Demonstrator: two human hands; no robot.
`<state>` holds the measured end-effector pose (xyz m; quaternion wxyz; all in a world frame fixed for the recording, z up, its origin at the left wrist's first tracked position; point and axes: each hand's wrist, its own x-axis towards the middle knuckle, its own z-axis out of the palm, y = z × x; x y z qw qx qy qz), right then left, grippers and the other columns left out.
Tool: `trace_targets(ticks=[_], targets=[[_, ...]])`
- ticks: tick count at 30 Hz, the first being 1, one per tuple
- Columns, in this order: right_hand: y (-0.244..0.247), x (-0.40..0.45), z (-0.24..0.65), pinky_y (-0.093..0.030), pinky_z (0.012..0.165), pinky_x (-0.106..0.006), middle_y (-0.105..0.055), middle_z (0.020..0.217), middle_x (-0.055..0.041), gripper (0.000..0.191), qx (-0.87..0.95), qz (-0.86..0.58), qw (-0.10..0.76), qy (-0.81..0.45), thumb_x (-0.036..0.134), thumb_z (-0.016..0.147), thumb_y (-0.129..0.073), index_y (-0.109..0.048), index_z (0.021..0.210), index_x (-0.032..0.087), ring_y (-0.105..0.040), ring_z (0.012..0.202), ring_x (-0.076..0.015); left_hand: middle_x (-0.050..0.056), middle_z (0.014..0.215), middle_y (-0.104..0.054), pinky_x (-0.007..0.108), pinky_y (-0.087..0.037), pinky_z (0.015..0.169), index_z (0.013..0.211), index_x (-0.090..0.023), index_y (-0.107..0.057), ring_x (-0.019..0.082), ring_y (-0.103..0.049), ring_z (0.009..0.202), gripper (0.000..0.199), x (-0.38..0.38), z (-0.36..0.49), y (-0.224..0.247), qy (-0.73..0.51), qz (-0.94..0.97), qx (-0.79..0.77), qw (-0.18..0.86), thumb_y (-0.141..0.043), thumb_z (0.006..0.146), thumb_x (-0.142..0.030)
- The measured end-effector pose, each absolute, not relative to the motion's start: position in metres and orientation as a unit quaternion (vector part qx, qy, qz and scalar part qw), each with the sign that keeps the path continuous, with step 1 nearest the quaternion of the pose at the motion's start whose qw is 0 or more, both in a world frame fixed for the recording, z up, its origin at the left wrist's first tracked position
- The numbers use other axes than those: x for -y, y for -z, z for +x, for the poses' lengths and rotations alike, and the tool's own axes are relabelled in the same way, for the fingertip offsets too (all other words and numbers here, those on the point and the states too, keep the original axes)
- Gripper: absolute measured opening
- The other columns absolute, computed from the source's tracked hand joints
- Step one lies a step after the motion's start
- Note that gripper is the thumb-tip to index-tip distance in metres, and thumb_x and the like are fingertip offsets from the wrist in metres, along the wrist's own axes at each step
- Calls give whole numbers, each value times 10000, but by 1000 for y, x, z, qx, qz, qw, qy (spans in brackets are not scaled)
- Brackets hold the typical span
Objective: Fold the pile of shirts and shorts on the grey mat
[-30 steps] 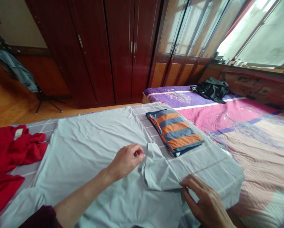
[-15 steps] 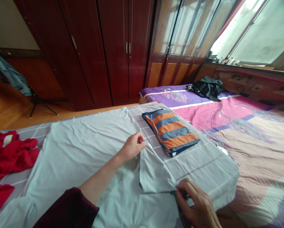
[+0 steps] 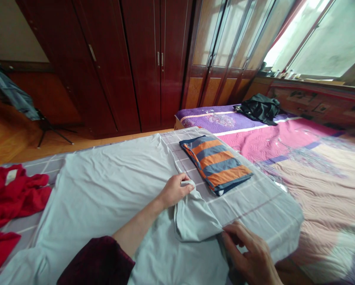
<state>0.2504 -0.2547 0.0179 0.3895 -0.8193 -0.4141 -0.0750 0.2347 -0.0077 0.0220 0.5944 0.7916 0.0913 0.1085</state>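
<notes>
A pale grey-green shirt (image 3: 115,178) lies spread over the checked cloth in front of me, with its sleeve (image 3: 195,219) folded in over the body near the right side. My left hand (image 3: 177,190) is closed, pinching the sleeve's upper edge between thumb and fingers. At the sleeve's lower right corner, my right hand (image 3: 250,251) is closed on the fabric with thumb and forefinger. Just beyond my hands rests a folded orange and grey-blue striped garment (image 3: 217,164).
A red garment (image 3: 14,198) lies crumpled at the left. Dark red wardrobes (image 3: 144,67) stand behind. To the right is a bed with a patterned quilt (image 3: 308,166), a black garment (image 3: 259,109) on it. A tripod (image 3: 48,128) stands at far left.
My left hand has moved slightly right and toward me, bunching the sleeve's upper edge. My right hand has shifted slightly right, still pinching the corner.
</notes>
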Motion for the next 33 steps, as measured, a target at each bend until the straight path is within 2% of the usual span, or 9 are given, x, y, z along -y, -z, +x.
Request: trace_targets(ticks=[8,11,13,15,18,21,23,29,33], targets=[[-10,256,254,-347,444,-222,-506,524,25,327,203,-842,500,-25,516,789,-591,-609,688,206,-441,466,-117,46,968,-579,213,-419,693,979,-150,-519,97,-536,740,234,24,247,-15,-77,665,-73,739,-577,786,-270],[-11,259,259,-305,399,-212,-451,490,43,359,141,-826,541,-74,555,773,-598,-603,721,200,-397,432,-106,75,1062,-571,246,-443,738,1092,-149,-508,134,-559,826,414,22,246,-17,-92,710,-110,690,-650,748,-330],[-11,259,259,-301,394,-210,-440,485,47,348,131,-823,546,-81,543,784,-589,-598,730,199,-392,425,-103,49,1002,-596,255,-441,732,1095,-167,-527,154,-559,825,467,22,246,-20,-109,776,-143,604,-711,687,-302],[-13,258,257,-341,420,-217,-477,513,33,305,159,-832,529,-44,494,803,-578,-592,710,204,-432,449,-111,6,843,-609,248,-428,709,969,-178,-580,152,-553,777,294,23,245,-24,-114,810,-146,556,-674,693,-212],[-17,257,252,-416,489,-235,-570,610,0,191,269,-836,476,58,359,822,-569,-583,694,218,-512,512,-129,-16,693,-565,215,-405,638,798,-164,-577,118,-529,670,66,20,244,-31,-111,736,-127,655,-570,732,-158],[-20,257,247,-484,586,-243,-642,744,-34,53,415,-798,413,142,204,824,-564,-594,783,223,-611,654,-153,-25,685,-551,196,-392,568,881,-166,-543,93,-514,585,157,10,244,-35,-85,583,-136,797,-573,732,-207],[-19,257,245,-511,645,-239,-657,799,-43,103,504,-765,366,165,130,814,-569,-593,862,218,-642,738,-158,-27,690,-550,183,-379,541,906,-163,-533,82,-506,562,202,2,244,-35,-66,558,-162,811,-578,710,-178],[-7,258,250,-539,672,-274,-654,952,-85,327,504,-807,240,195,222,831,-569,-554,1155,179,-657,836,-198,23,924,-571,173,-390,545,1096,-165,-504,87,-540,665,401,-10,242,-25,-61,686,-231,687,-632,716,-156],[-6,261,253,-511,640,-274,-637,831,-45,110,469,-840,228,150,236,886,-497,-598,929,220,-641,766,-181,-20,794,-544,176,-359,483,1169,-165,-439,87,-507,567,523,-6,234,-30,-15,745,-244,621,-654,692,-166]])
